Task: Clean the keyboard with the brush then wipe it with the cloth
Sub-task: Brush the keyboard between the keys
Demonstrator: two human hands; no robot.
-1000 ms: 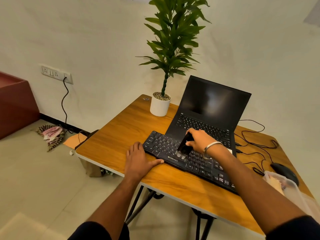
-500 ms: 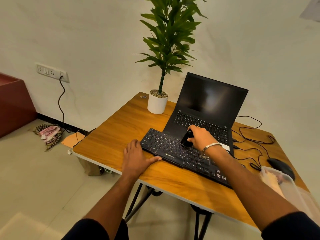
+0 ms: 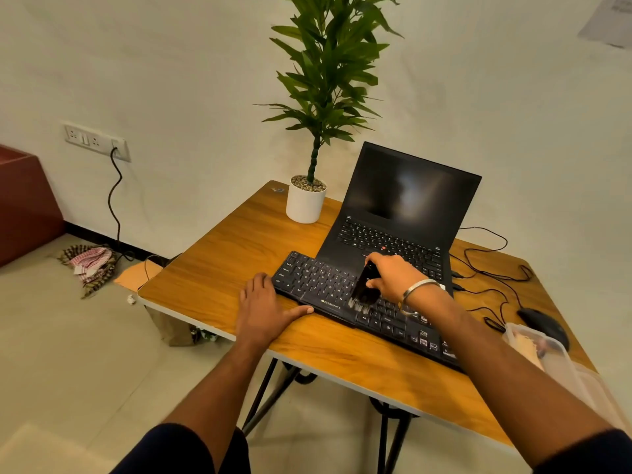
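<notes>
Brushing step: right hand (image 3: 393, 278) grips the brush (image 3: 365, 290) on the Zebronics keyboard (image 3: 325, 289); left hand (image 3: 263, 311) rests flat at 9 o'clock. Next, sweep remaining rows.

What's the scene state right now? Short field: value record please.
stage: brushing, cloth wipe not yet done
right hand: grips brush, bristles on keyboard near its front edge
left hand: flat on table, thumb against keyboard front edge
laptop: open, screen dark, behind keyboard
plant pot: far left corner of table
mouse: right side, wired
plastic container: right edge, contents unclear
</notes>
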